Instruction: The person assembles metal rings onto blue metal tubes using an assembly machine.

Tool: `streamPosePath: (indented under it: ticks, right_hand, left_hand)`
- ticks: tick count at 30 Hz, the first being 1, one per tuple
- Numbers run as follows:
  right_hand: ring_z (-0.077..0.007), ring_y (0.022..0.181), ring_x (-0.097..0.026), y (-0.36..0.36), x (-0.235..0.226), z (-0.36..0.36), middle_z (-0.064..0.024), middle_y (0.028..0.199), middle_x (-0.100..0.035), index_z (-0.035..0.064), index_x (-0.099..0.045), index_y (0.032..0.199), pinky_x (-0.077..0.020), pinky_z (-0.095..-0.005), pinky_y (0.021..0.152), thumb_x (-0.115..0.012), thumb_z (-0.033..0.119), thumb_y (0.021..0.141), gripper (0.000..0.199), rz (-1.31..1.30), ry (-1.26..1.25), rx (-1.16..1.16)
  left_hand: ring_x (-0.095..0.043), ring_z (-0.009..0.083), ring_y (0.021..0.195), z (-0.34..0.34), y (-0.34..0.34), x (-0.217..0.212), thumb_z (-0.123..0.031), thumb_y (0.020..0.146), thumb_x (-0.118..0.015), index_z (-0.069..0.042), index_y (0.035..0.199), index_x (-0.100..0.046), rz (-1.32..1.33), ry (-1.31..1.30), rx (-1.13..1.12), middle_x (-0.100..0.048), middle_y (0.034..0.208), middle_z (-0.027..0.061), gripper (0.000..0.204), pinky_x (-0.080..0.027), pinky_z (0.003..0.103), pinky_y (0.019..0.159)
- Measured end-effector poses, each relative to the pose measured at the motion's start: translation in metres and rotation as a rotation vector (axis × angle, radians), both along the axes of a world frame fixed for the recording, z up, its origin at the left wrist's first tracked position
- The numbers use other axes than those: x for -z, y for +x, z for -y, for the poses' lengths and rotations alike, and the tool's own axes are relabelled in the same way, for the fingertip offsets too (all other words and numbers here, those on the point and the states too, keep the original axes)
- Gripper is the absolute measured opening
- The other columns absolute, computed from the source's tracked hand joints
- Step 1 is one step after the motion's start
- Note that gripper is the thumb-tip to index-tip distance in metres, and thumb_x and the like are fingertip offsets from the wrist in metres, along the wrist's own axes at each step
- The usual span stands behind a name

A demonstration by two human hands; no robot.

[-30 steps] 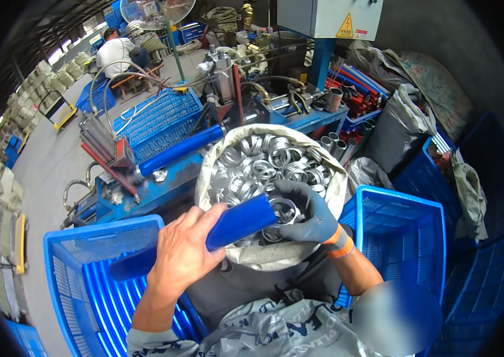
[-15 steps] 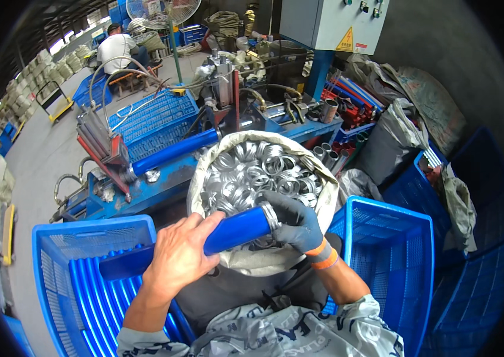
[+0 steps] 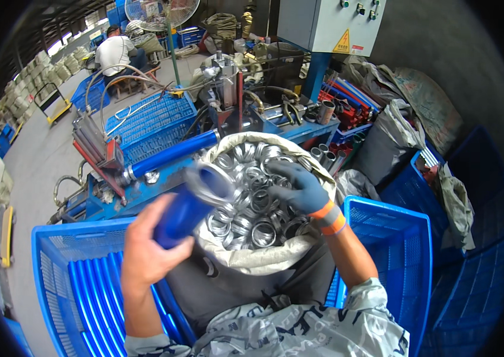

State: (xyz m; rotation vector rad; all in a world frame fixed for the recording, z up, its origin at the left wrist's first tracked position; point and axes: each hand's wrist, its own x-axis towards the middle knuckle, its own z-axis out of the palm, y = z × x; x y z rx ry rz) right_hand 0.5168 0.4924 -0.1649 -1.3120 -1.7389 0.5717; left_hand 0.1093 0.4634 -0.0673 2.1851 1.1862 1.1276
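Observation:
My bare left hand [image 3: 145, 244] is wrapped round a blue metal tube [image 3: 177, 217], which stands tilted with its far end raised. A silver metal ring [image 3: 221, 196] sits at that end, smeared a little by motion. My right hand [image 3: 302, 187], in a dark grey glove with an orange cuff, hovers over the right side of a pale sack [image 3: 252, 262]. Its fingers and thumb are apart, and I see nothing between them. Many loose silver rings [image 3: 264, 232] fill the sack, right under the glove.
To the left, a blue crate [image 3: 44, 256] holds several blue tubes [image 3: 100, 297]; another blue crate [image 3: 391, 214] stands at right. Beyond the sack, a machine bench [image 3: 106, 205] carries a blue tube [image 3: 174, 153] lying lengthwise. A control box [image 3: 329, 27] hangs above. A person [image 3: 115, 53] sits far left.
My left hand has pulled the tube left and tipped its ringed end upward. My right hand has come off that end and moved over the loose rings.

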Motion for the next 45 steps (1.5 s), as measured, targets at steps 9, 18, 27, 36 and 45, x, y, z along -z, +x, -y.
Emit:
streamPosePath:
  ticks: [9, 18, 27, 36, 45]
  right_hand:
    - [-0.037, 0.118, -0.075, -0.023, 0.022, -0.041, -0.011, 0.111, -0.081, 0.0199, -0.085, 0.125, -0.0456, -0.0549, 0.125, -0.084, 0.028, 0.091, 0.036, 0.808, 0.296, 0.117]
    - [-0.0127, 0.108, -0.076, -0.018, 0.024, 0.008, -0.0019, 0.123, -0.08, 0.0068, -0.079, 0.126, -0.0637, -0.0373, 0.098, -0.086, 0.025, 0.107, 0.027, -1.005, -0.353, -0.259]
    - [-0.0194, 0.135, -0.071, -0.062, 0.001, 0.039, -0.0127, 0.157, -0.071, 0.0079, -0.073, 0.132, -0.0613, -0.0404, 0.113, -0.093, 0.008, 0.098, 0.039, -0.937, -0.337, -0.339]
    - [-0.0232, 0.141, -0.069, -0.08, -0.002, 0.049, -0.0146, 0.156, -0.068, 0.0001, -0.05, 0.168, -0.0564, -0.0402, 0.122, -0.095, -0.005, 0.088, 0.092, -1.08, -0.211, -0.469]
    - [-0.0246, 0.142, -0.069, -0.077, -0.015, 0.061, -0.0171, 0.158, -0.069, -0.0061, -0.05, 0.173, -0.0587, -0.0403, 0.118, -0.089, 0.002, 0.098, 0.084, -1.02, -0.255, -0.427]
  left_hand:
    - [-0.066, 0.021, 0.112, 0.004, -0.046, 0.027, -0.038, 0.113, -0.073, -0.001, 0.149, -0.058, 1.323, -0.056, 0.048, -0.066, 0.121, 0.0106, 0.053, -0.055, 0.038, 0.105]
    - [-0.07, 0.024, 0.106, -0.006, -0.03, 0.074, -0.059, 0.117, -0.064, -0.008, 0.124, -0.069, 1.801, -0.212, -0.356, -0.074, 0.11, 0.0074, 0.052, -0.06, 0.043, 0.103]
    - [-0.074, 0.0274, 0.107, -0.019, -0.007, 0.093, -0.065, 0.115, -0.063, -0.011, 0.12, -0.073, 1.837, -0.296, -0.238, -0.077, 0.11, 0.0072, 0.056, -0.061, 0.05, 0.103]
    - [-0.075, 0.0245, 0.108, -0.011, -0.009, 0.084, -0.066, 0.113, -0.067, -0.009, 0.12, -0.074, 1.786, -0.247, -0.255, -0.076, 0.111, 0.0055, 0.058, -0.062, 0.051, 0.105]
    - [-0.072, 0.021, 0.107, -0.014, -0.009, 0.101, -0.064, 0.115, -0.066, -0.009, 0.123, -0.072, 1.782, -0.166, -0.281, -0.075, 0.113, 0.0049, 0.055, -0.062, 0.043, 0.102]
